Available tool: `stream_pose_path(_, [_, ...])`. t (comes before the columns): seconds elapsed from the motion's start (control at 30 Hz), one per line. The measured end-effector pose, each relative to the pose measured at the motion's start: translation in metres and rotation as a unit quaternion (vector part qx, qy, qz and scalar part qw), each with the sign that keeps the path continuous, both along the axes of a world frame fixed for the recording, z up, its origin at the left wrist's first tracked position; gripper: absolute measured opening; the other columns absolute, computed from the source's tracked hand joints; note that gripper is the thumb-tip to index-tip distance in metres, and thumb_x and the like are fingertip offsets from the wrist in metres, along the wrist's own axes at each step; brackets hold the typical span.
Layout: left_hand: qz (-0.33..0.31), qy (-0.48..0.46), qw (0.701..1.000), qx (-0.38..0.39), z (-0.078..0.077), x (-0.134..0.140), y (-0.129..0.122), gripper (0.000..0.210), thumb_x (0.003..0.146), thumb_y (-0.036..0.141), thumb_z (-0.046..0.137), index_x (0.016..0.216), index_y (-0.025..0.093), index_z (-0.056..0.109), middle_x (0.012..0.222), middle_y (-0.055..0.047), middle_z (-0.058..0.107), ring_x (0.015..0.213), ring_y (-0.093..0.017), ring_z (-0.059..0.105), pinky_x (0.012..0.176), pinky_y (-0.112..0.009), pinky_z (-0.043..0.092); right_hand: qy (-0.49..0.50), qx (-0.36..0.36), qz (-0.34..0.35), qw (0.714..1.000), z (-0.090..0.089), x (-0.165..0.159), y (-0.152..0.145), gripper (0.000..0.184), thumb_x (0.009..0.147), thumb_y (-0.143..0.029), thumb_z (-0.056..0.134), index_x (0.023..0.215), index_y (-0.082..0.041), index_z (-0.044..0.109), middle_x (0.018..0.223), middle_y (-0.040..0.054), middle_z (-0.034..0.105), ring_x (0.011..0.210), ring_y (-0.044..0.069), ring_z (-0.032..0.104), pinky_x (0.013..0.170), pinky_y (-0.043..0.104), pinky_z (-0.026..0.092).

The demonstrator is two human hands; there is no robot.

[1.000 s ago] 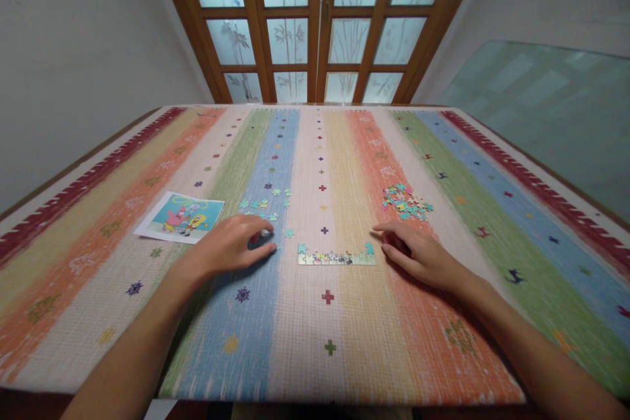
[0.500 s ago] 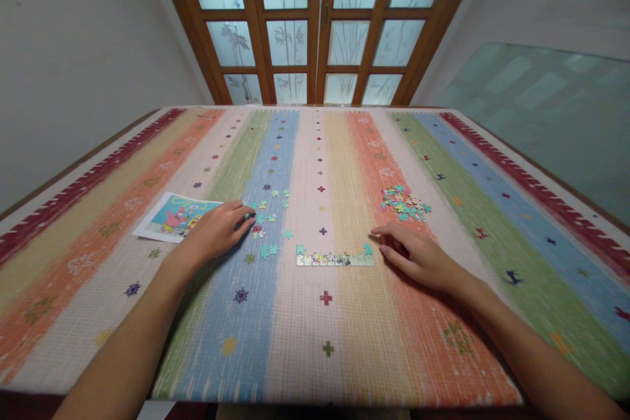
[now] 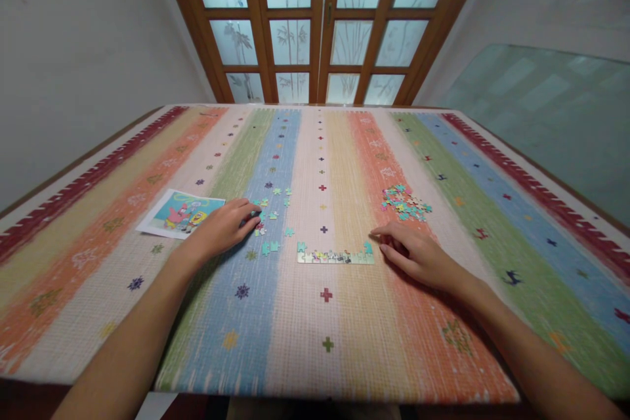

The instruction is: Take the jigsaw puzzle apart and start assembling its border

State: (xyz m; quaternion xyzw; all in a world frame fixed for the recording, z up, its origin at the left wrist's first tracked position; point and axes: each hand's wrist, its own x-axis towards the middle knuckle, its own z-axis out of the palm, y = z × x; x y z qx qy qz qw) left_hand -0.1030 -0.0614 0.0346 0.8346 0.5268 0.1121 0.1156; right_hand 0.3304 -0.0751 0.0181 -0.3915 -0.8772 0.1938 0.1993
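Note:
My left hand [image 3: 230,224] is at the edge of the loose puzzle pieces [image 3: 273,215] on the blue stripe, thumb and forefinger closed on a small teal jigsaw piece [image 3: 254,212]. Its wrist lies beside a printed cartoon picture [image 3: 180,215], covering part of the lower right corner. In the middle sits a joined strip of puzzle [image 3: 335,256], one row long, with a teal piece standing up at each end. My right hand [image 3: 411,252] rests to the right of the strip, forefinger stretched out, the other fingers loosely bent, with nothing in it.
A heap of mixed jigsaw pieces [image 3: 406,202] lies beyond my right hand. A striped cloth [image 3: 300,315] covers the table. Past the far edge stand wooden doors with frosted panes [image 3: 290,39]. A pale glass panel [image 3: 546,98] is at the right.
My left hand has shifted a little to the right with the teal piece between its fingers. My right hand stays in place. The view has moved very slightly.

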Motion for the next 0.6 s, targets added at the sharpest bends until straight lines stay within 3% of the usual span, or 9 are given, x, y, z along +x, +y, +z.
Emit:
stream_pose_path(0.2, [-0.012, -0.007, 1.0, -0.009, 0.0009, 0.0012, 0.001, 0.028, 0.1, 0.039, 0.045, 0.104, 0.019, 0.064, 0.093, -0.008, 0.063, 0.088, -0.025, 0.06, 0.09, -0.042, 0.048, -0.002, 0.003, 0.002, 1.0, 0.0009, -0.0003, -0.0001, 0.024, 0.099, -0.024, 0.048, 0.115, -0.021, 0.066, 0.092, 0.0088, 0.07, 0.076, 0.022, 0.065, 0.07, 0.036, 0.053])
stream_pose_path(0.6, [0.033, -0.045, 0.998, -0.032, 0.0012, 0.0027, 0.0025, 0.022, 0.095, 0.039, 0.051, 0.099, 0.019, 0.061, 0.087, -0.006, 0.063, 0.084, -0.024, 0.059, 0.082, -0.039, 0.047, 0.002, 0.009, 0.009, 1.0, -0.001, -0.0006, -0.0005, 0.024, 0.096, -0.019, 0.047, 0.115, -0.023, 0.062, 0.1, 0.0096, 0.071, 0.084, 0.024, 0.067, 0.077, 0.041, 0.055])
